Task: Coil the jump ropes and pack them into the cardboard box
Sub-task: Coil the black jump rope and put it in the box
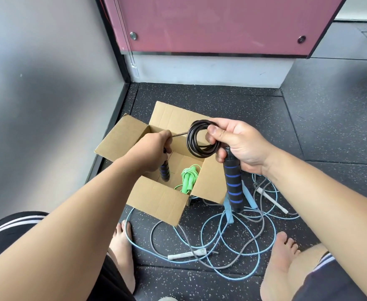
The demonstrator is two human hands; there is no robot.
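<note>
Our right hand (239, 146) pinches the coiled black cord jump rope (202, 141); our left hand (154, 148) grips its blue-striped foam handle (164, 171). Slackening either could spring the loops apart.

Four jump ropes are visible, black (233, 187), green (186, 181), light blue (229, 210) and grey (184, 255), plus one cardboard box (156, 200) and two hands, left (154, 151) and right (239, 142).

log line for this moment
right hand: grips black rope coil plus handle | left hand: grips other handle over cardboard box | box: green rope | floor: blue rope, grey rope loose
</note>
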